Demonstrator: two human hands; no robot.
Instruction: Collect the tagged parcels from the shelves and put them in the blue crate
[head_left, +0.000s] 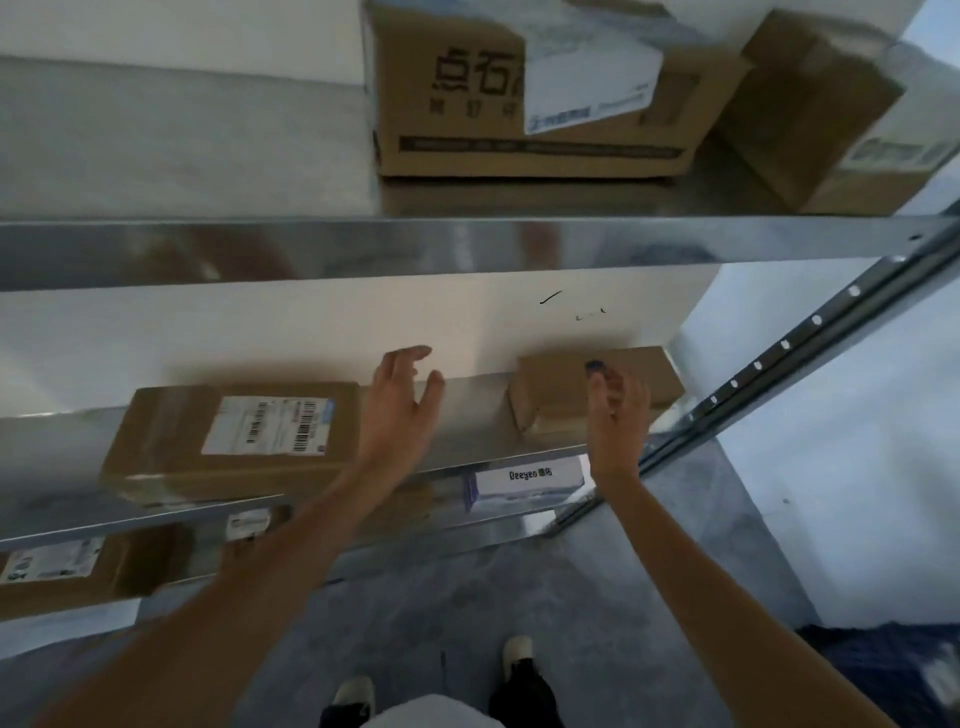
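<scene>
Glossy metal shelf (467, 244), matt cardboard parcels (228, 441), paper labels (267, 426).

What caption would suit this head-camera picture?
Both open hands, left hand and right hand, reach toward a small brown parcel with a blue tag on a metal shelf.

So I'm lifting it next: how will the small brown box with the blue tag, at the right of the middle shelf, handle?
The small brown box looks like stiff cardboard with crisp edges, so it should hold its shape. It is compact, so probably light. It sits flat on smooth metal shelf, so it may slide when nudged. Both the left hand and right hand are open, not yet gripping.
</scene>
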